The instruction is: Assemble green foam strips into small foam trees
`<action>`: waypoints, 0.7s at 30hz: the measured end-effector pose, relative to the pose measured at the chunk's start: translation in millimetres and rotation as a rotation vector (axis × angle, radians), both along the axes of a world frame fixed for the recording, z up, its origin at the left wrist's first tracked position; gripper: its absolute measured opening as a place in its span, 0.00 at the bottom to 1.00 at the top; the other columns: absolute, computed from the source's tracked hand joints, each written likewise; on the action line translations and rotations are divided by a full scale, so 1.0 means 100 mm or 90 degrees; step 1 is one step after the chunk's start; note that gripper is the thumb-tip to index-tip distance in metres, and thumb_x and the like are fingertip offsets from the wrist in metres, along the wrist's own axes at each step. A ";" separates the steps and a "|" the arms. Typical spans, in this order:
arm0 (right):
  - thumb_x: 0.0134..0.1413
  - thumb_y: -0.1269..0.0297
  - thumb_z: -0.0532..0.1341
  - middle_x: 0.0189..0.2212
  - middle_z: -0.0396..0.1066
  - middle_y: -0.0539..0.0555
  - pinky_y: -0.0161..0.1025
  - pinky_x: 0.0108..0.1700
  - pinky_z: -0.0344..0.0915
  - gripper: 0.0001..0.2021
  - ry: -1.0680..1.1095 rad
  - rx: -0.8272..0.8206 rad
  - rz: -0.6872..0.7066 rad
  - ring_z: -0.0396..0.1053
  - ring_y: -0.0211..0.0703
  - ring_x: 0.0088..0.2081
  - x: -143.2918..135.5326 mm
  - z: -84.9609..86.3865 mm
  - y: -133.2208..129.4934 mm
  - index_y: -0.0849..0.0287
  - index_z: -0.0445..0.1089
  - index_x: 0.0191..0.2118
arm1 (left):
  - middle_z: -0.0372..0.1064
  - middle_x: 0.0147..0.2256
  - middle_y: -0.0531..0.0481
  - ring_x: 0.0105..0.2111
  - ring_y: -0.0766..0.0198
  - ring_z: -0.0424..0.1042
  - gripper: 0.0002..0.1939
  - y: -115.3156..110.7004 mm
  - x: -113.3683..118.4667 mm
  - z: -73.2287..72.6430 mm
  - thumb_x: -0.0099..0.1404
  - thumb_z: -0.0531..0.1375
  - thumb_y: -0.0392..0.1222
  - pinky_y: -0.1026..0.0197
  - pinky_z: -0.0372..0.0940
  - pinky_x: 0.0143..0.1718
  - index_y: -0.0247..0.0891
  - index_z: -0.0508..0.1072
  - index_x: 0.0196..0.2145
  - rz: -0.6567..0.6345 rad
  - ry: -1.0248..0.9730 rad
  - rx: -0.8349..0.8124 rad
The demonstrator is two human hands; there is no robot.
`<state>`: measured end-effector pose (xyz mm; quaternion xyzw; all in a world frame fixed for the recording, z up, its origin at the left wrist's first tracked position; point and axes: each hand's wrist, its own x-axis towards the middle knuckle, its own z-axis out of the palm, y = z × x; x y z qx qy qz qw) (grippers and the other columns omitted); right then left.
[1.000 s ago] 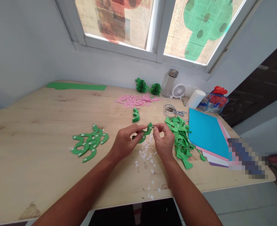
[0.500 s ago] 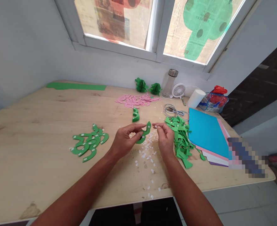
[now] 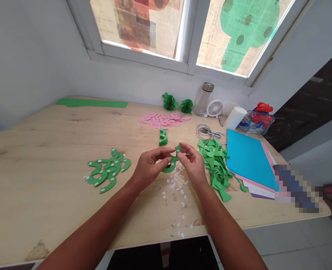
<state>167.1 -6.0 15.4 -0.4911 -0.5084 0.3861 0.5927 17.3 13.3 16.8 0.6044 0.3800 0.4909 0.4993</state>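
A curved green paper cutout (image 3: 170, 167) with small white squares on it is held above the table. My left hand (image 3: 153, 163) pinches it between thumb and fingers from the left. At its upper right end my right hand (image 3: 192, 164) closes thumb and fingertips on the same cutout. Under the hands, small white paper bits (image 3: 180, 183) lie scattered toward the table's front edge. Just beyond the hands stands a small stack of green cutouts (image 3: 163, 138). To the left is a loose pile of similar green cutouts (image 3: 109, 168), also bearing white squares.
Green paper scraps (image 3: 216, 165) are heaped right of my right hand, beside coloured sheets (image 3: 249, 159). Tape rolls (image 3: 204, 132), pink cutouts (image 3: 163, 120), a bottle (image 3: 204, 99) and a small fan (image 3: 214, 108) lie farther back. A long green strip (image 3: 92, 103) rests far left.
My right hand has moved left, from apart beside the green paper cutout onto its upper end. Earlier a small white bit was at its fingertips. My left hand has stayed nearly still.
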 end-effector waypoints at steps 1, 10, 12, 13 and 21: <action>0.45 0.62 0.65 0.39 0.75 0.54 0.41 0.43 0.64 0.17 0.000 -0.006 0.008 0.70 0.46 0.42 0.00 -0.01 0.00 0.56 0.71 0.45 | 0.75 0.30 0.49 0.30 0.63 0.72 0.15 0.00 0.00 0.00 0.53 0.65 0.42 0.62 0.68 0.32 0.37 0.78 0.40 -0.007 -0.016 -0.012; 0.46 0.63 0.65 0.35 0.75 0.52 0.41 0.42 0.63 0.15 -0.024 0.023 0.011 0.70 0.43 0.37 0.02 -0.04 0.01 0.56 0.72 0.43 | 0.77 0.30 0.50 0.28 0.66 0.72 0.13 -0.02 0.03 0.02 0.50 0.68 0.41 0.65 0.67 0.30 0.38 0.79 0.35 -0.041 -0.106 -0.086; 0.47 0.63 0.65 0.34 0.74 0.51 0.40 0.41 0.63 0.14 -0.028 0.028 0.007 0.69 0.43 0.37 0.02 -0.03 0.01 0.56 0.72 0.42 | 0.77 0.30 0.50 0.28 0.66 0.72 0.13 -0.02 0.03 0.02 0.49 0.68 0.41 0.65 0.67 0.30 0.38 0.79 0.35 -0.045 -0.113 -0.092; 0.47 0.63 0.65 0.33 0.74 0.51 0.40 0.41 0.63 0.14 -0.030 0.031 0.006 0.69 0.42 0.36 0.02 -0.03 0.01 0.56 0.72 0.42 | 0.77 0.30 0.50 0.28 0.66 0.72 0.12 -0.02 0.03 0.01 0.49 0.68 0.41 0.65 0.67 0.30 0.38 0.79 0.34 -0.047 -0.114 -0.093; 0.46 0.62 0.65 0.31 0.72 0.50 0.38 0.39 0.63 0.12 -0.011 0.035 0.006 0.68 0.41 0.34 0.02 -0.05 0.01 0.56 0.72 0.39 | 0.77 0.30 0.48 0.29 0.63 0.73 0.14 -0.02 0.04 0.04 0.47 0.69 0.44 0.62 0.68 0.31 0.36 0.79 0.32 -0.044 -0.095 -0.110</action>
